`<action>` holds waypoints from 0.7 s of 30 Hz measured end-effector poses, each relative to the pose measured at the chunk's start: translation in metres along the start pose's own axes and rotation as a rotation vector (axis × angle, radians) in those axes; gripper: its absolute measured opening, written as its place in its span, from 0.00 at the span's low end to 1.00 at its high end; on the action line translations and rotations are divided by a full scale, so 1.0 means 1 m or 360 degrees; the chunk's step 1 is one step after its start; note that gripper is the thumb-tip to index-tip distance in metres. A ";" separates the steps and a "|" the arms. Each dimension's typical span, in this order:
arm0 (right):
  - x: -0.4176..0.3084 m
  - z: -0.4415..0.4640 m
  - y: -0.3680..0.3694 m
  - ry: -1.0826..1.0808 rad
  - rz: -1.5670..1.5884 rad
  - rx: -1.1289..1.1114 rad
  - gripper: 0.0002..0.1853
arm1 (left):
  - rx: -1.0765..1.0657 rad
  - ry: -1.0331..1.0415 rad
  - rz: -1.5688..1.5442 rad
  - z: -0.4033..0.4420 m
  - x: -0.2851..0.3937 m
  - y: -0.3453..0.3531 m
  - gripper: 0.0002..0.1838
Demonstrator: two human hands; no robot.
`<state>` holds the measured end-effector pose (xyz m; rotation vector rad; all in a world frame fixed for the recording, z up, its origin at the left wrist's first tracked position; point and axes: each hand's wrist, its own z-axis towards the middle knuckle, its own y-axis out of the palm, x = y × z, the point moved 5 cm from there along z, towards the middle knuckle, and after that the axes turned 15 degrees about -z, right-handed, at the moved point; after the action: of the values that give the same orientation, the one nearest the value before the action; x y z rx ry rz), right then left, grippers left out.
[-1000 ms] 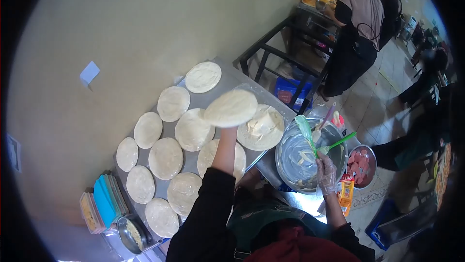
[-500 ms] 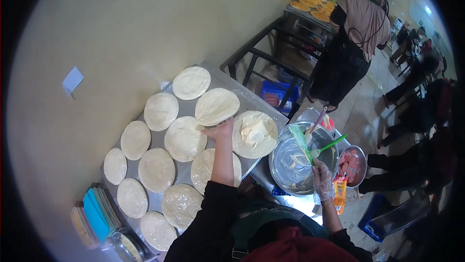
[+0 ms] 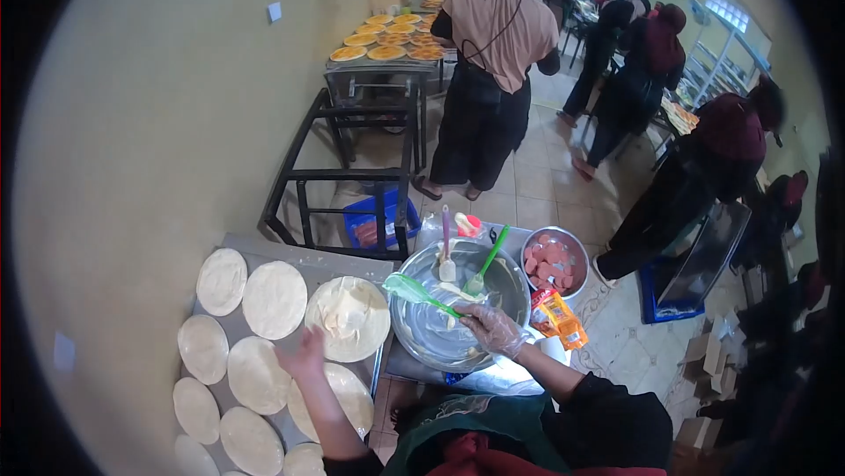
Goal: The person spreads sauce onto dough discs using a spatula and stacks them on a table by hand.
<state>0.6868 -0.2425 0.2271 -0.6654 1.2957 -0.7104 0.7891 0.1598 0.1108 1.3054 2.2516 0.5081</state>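
Observation:
My right hand [image 3: 495, 330], in a clear plastic glove, grips a green-handled spatula [image 3: 412, 291] over the left side of a large metal bowl [image 3: 525, 322]. Pale cream coats the spatula's blade and smears the bowl's inside. My bare left hand [image 3: 304, 356] hovers with fingers apart over the flat dough rounds, between a plain dough round [image 3: 257, 376] and a dough round topped with a mound of cream [image 3: 348, 319]. Another plain dough round [image 3: 275, 300] lies just beyond it. Whether the left fingers touch any dough is hard to tell.
A green brush-like tool [image 3: 475, 282] and a purple-handled spatula [image 3: 447, 267] rest in the bowl. Beside it are a bowl of pink slices [image 3: 553, 263] and an orange packet [image 3: 558, 319]. Behind stand a black metal frame [image 3: 352, 172] and a person [image 3: 497, 36].
My view has swung right and up. The left hand has come away from the edge of a dough round, which now lies flat. The right hand still holds the spatula, its blade now pointing left.

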 end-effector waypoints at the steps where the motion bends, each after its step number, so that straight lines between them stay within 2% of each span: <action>1: 0.001 -0.001 0.000 0.0022 -0.0011 -0.0012 0.14 | -0.0016 -0.0136 0.0113 -0.020 -0.008 -0.022 0.45; 4: 0.017 -0.003 0.006 0.0061 0.0072 -0.0006 0.14 | -0.0240 -0.0617 0.0593 -0.052 -0.033 -0.126 0.47; 6: 0.011 0.003 0.000 -0.0007 0.0111 0.0032 0.13 | 0.0133 -0.0339 0.0631 -0.046 -0.045 -0.157 0.51; 8: 0.011 0.007 0.002 0.0039 0.0118 0.0017 0.12 | 0.0093 -0.0085 0.0665 -0.044 -0.056 -0.160 0.52; 10: 0.004 0.010 0.004 0.0000 0.0134 0.0005 0.12 | 0.0201 -0.0017 0.0575 -0.052 -0.067 -0.155 0.52; 16: 0.012 0.009 0.009 -0.0115 0.0219 0.0022 0.13 | 0.0186 0.0057 0.0639 -0.061 -0.079 -0.145 0.47; 20: 0.034 0.008 0.022 -0.0002 0.0390 -0.0047 0.11 | 0.0220 0.0116 0.0597 -0.063 -0.088 -0.136 0.42; 21: 0.039 0.008 0.026 0.0026 0.0505 -0.0053 0.12 | 0.0126 0.0074 0.0465 -0.058 -0.090 -0.134 0.39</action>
<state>0.7026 -0.2567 0.1843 -0.4662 1.3916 -0.4364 0.7008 0.0128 0.1058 1.6920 2.1471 0.5597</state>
